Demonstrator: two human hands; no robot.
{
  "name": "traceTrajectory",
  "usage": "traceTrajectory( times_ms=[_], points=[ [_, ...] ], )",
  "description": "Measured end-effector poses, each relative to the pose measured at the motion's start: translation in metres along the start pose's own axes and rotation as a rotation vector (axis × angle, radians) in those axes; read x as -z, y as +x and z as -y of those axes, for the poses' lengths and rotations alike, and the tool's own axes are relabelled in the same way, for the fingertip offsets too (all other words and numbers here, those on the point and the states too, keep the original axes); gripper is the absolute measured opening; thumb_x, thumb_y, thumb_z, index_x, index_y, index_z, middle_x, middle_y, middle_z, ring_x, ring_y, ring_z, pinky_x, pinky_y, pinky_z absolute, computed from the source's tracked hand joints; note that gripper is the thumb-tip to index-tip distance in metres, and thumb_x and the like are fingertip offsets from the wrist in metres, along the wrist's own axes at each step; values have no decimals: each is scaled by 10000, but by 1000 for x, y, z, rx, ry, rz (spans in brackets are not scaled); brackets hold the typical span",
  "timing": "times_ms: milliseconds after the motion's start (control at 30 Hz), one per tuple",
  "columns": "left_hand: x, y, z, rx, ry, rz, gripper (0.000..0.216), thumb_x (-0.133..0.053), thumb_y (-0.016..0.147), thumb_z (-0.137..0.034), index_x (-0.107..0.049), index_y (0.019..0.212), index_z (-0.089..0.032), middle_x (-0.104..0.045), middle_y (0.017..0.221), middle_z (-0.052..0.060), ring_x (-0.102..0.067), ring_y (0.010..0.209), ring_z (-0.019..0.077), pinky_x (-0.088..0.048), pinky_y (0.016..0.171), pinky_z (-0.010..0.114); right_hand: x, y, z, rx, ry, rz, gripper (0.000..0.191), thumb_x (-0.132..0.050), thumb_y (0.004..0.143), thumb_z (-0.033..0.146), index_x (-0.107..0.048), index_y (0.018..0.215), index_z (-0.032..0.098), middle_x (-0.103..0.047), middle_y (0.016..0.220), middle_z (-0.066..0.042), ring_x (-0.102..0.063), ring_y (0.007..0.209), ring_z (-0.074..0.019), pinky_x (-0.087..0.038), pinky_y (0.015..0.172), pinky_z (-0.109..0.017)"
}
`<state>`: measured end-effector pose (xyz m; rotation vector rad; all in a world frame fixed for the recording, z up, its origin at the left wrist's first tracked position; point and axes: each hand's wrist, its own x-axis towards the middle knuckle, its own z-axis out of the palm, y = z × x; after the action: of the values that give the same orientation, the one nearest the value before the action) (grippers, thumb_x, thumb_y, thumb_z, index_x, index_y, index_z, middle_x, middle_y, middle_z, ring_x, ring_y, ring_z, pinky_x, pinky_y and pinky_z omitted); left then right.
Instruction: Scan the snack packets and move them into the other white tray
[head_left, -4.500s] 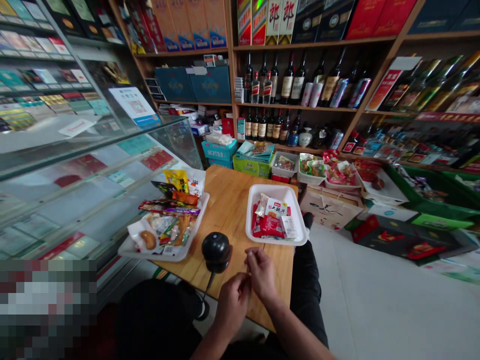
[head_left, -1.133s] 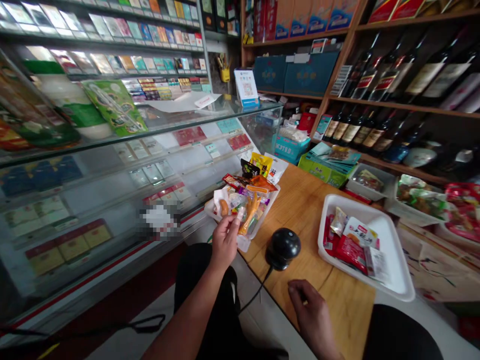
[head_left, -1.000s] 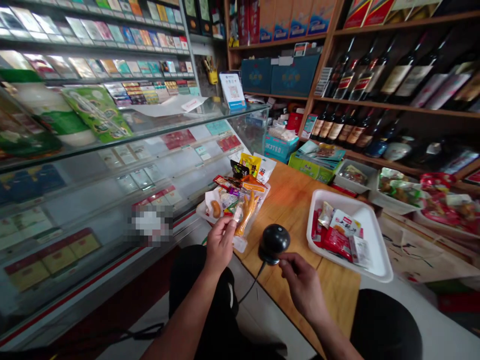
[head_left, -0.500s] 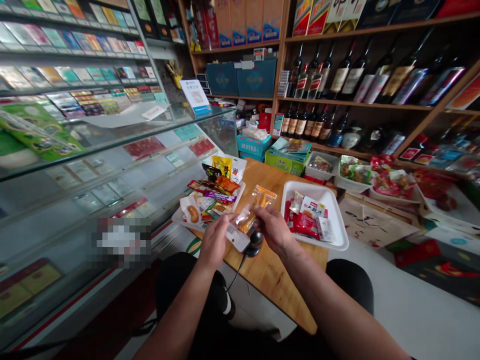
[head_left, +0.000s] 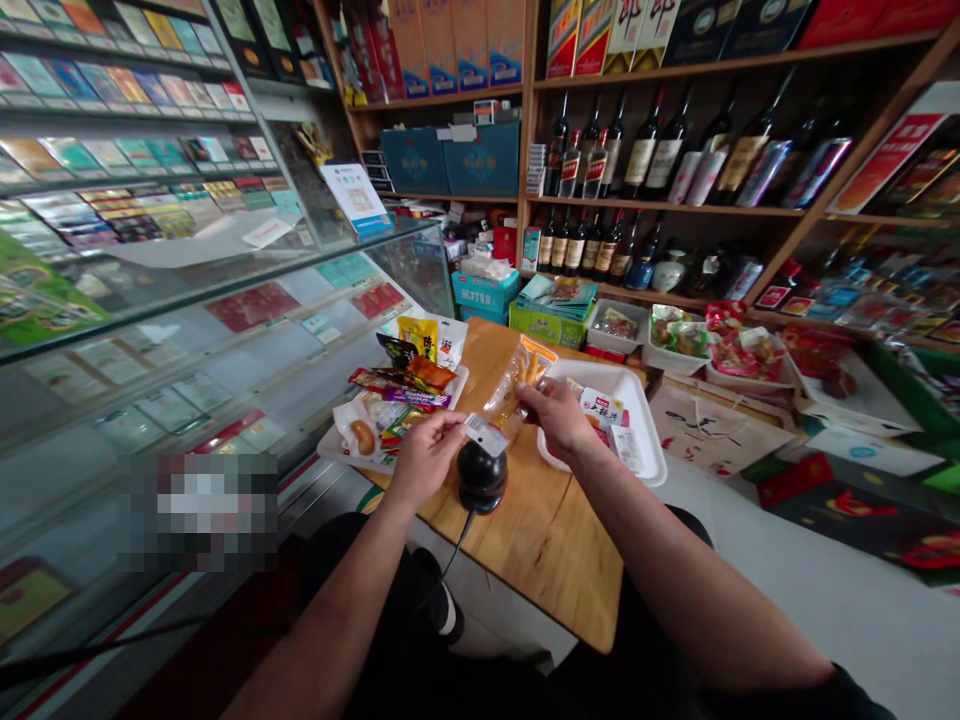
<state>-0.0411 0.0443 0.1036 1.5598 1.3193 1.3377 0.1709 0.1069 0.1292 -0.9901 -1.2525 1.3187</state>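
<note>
Holding a clear snack packet point(head_left: 521, 375) with orange pieces inside, just above the centre of the frame, slanted up to the right. Pinched at its lower white-label end by the left hand point(head_left: 429, 455), gripped at mid-length by the right hand point(head_left: 556, 420), both closed on it. Hovering label-end down just over a black dome scanner point(head_left: 481, 478); cannot tell whether touching. Beneath, a wooden bench point(head_left: 547, 540), with the scanner's cable point(head_left: 450, 555) trailing off the near edge. Left of the hands, a white tray point(head_left: 331, 455) heaped with mixed snacks. Behind the right hand, a second white tray point(head_left: 651, 440) with red and white packets. At far left, a glass display case point(head_left: 225, 330).
</note>
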Motion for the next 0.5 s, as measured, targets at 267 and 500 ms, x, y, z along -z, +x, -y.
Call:
traceTrajectory(
  times_ms=[267, 500],
  points=[
    [-4, 45, 15, -91, 315, 181, 283, -524, 911, -383, -714, 969, -181, -729, 901, 48, -650, 813, 198, -469, 770, 295, 9, 36, -1, 88, -364, -104, 214, -649, 814, 362, -611, 821, 152, -671, 737, -38, -617, 639, -136, -455, 592, -249],
    [-7, 56, 40, -1, 366, 278, 289, -550, 848, -378, -737, 906, -166, -743, 889, 70, -654, 844, 230, -475, 803, 320, 10, 45, -25, 78, -622, -130, 188, -646, 807, 343, -580, 772, 170, -626, 682, -8, -548, 588, -118, -371, 564, -247]
  ],
)
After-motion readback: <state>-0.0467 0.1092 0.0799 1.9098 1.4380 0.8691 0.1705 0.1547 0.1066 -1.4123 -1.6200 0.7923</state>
